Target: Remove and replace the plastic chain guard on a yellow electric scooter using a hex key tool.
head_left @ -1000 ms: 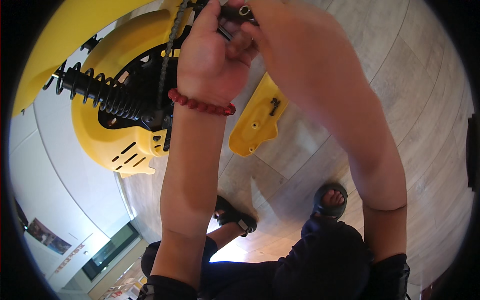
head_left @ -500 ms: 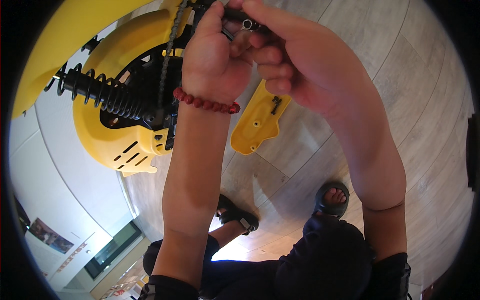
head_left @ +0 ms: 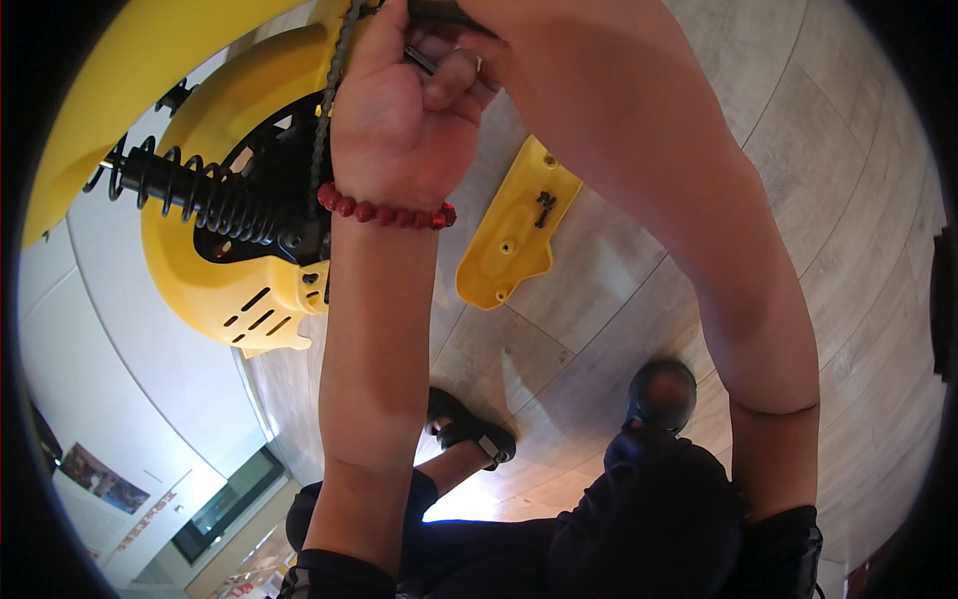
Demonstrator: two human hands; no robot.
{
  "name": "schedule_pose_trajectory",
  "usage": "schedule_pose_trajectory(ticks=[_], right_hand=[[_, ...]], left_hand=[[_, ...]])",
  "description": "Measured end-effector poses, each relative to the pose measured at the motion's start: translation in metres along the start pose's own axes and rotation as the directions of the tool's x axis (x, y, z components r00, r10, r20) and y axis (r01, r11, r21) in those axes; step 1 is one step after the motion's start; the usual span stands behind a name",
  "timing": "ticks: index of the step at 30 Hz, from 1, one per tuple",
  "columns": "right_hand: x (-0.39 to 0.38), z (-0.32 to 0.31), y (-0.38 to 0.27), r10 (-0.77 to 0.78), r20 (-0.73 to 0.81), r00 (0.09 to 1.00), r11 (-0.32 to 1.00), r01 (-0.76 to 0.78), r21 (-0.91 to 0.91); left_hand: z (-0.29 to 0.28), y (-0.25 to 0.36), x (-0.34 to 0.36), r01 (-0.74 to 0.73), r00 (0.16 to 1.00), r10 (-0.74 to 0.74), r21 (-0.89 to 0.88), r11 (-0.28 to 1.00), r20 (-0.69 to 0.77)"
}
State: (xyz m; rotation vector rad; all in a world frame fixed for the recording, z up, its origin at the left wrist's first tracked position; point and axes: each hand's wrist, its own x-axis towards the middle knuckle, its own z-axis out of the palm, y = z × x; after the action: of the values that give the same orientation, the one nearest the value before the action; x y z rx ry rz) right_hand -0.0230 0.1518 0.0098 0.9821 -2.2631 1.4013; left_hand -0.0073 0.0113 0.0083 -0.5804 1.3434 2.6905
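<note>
My left hand (head_left: 404,125), with a red bead bracelet (head_left: 384,213) at the wrist, is raised palm up beside the chain. Its fingers are curled round a slim dark metal rod (head_left: 420,61); the rest of the rod is hidden. My right hand (head_left: 499,22) reaches across the upper edge, and its fingers are out of sight. A black bar-like part (head_left: 442,12) shows between the two hands. Just left of my left hand runs a chain (head_left: 321,130), along a yellow vehicle's wheel guard (head_left: 170,262).
A black coil-spring shock absorber (head_left: 215,200) spans the vehicle at the left. On the wood-look floor (head_left: 609,290) lies a long yellow cover (head_left: 489,275) with small black screws (head_left: 545,208) in it. My sandalled feet stand below, near a white wall (head_left: 130,349) at left.
Both hands have moved up and left, the right one mostly out of view. The ring-shaped metal end seen between them is now hidden. The cover stays put.
</note>
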Motion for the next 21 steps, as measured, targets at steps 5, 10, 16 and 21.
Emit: schedule_pose_trajectory(ticks=[5, 10, 16, 21], right_hand=[[-0.007, -0.009, -0.02, 0.554, 0.084, 0.828, 0.822, -0.56, 0.102], [0.013, -0.021, -0.017, 0.656, 0.671, 0.345, 0.202, -0.937, 0.285], [-0.022, 0.022, 0.02, 0.528, 0.649, 0.548, -0.133, -0.701, 0.7], [-0.016, 0.027, 0.0, 0.552, 0.032, 0.833, 0.768, -0.523, 0.37]], left_hand=[[0.003, -0.001, 0.001, 0.003, 0.993, -0.002, 0.006, 1.0, -0.116], [-0.003, -0.004, 0.001, 0.031, 1.0, -0.031, 0.019, 0.999, 0.001], [0.004, -0.008, 0.002, 0.026, 0.994, -0.021, 0.043, 0.999, -0.104], [-0.01, -0.007, 0.007, 0.08, 0.994, -0.086, -0.081, 0.993, -0.068]])
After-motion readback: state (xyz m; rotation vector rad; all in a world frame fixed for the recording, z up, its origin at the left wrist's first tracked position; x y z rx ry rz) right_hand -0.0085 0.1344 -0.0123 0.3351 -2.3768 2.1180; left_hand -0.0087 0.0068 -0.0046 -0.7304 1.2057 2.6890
